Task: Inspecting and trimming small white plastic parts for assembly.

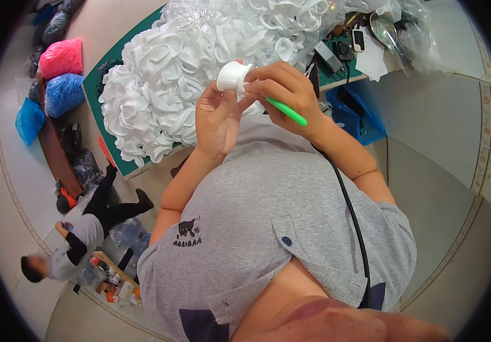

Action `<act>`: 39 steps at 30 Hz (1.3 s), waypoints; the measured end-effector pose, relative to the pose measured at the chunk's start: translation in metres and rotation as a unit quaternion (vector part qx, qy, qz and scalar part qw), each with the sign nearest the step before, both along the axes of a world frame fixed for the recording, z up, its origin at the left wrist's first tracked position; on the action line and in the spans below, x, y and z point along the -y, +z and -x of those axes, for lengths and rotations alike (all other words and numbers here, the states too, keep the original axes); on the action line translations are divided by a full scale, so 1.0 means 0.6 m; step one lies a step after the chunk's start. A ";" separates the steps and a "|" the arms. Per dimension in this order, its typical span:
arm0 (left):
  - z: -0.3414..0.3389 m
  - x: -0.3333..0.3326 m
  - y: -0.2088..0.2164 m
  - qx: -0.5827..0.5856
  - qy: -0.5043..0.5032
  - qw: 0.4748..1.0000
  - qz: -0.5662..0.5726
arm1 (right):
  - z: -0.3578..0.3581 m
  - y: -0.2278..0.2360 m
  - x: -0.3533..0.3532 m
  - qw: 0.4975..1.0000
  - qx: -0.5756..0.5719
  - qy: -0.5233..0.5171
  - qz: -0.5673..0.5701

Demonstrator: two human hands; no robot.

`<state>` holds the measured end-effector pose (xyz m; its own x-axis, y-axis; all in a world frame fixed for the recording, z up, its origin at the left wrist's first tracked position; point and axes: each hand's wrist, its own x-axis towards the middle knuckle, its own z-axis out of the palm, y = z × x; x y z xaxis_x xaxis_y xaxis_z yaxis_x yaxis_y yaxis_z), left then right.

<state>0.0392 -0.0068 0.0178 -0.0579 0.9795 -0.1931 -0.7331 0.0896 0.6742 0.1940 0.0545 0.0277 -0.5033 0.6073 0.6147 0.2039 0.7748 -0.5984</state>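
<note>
My left hand (218,122) pinches a white, rounded, cup-like plastic part (233,76) with a rim on its right side. A small red spot shows at the part's top edge, too small to make out. From the right, my right hand (291,94) closes round a slim tool with a bright green handle (287,111), and its fingertips meet the part's rim. The tool's working end is hidden by the fingers. Just beyond both hands lies a large heap of curled white plastic pieces (154,85).
The heap rests on a green-topped table (94,94). At its right side are a grey box-shaped device (328,57), a white sheet of paper (372,61) and clear plastic bags (419,40). Pink (61,57) and blue bags (64,95) stand left. A person (83,233) is at far left.
</note>
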 end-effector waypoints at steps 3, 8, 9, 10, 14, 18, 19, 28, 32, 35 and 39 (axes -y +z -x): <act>0.010 0.000 -0.023 0.008 -0.013 1.000 0.018 | -0.003 -0.011 -0.007 0.995 -0.086 -0.021 0.039; 0.009 0.007 -0.041 0.042 -0.072 0.996 0.013 | -0.026 -0.032 -0.051 0.970 -0.203 -0.132 0.020; 0.013 0.008 -0.040 0.042 -0.072 0.996 0.013 | -0.033 -0.033 -0.057 0.952 -0.267 -0.152 0.013; 0.022 0.007 -0.038 0.087 -0.076 0.993 -0.010 | -0.042 -0.033 -0.063 0.929 -0.328 -0.172 0.005; 0.063 0.020 -0.056 0.217 -0.054 0.974 -0.035 | -0.091 -0.011 -0.091 0.844 -0.417 -0.331 0.068; 0.064 0.003 -0.066 0.249 -0.200 0.946 -0.059 | -0.088 -0.033 -0.078 0.804 -0.491 -0.164 0.293; 0.060 -0.007 -0.063 0.206 -0.308 0.926 -0.068 | -0.075 -0.032 -0.062 0.786 -0.484 -0.059 0.379; 0.002 -0.011 -0.040 -0.178 -0.244 0.952 -0.043 | -0.060 -0.033 -0.068 0.812 -0.470 -0.234 0.253; 0.033 -0.012 -0.057 0.120 -0.187 0.975 0.001 | -0.198 -0.057 -0.109 0.770 -0.500 -0.373 0.138; 0.028 -0.021 -0.034 0.200 -0.131 0.970 0.046 | -0.312 -0.104 -0.074 0.809 -0.298 -0.416 0.288; 0.029 -0.035 -0.053 0.220 -0.133 0.966 0.037 | -0.406 -0.154 0.005 0.803 0.092 -0.447 0.384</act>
<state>0.0216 0.0143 -0.0140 0.2976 0.9311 -0.2107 -0.8915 0.3500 0.2875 0.4377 0.0517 -0.0648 0.3044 0.9409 -0.1485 0.6129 -0.3128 -0.7256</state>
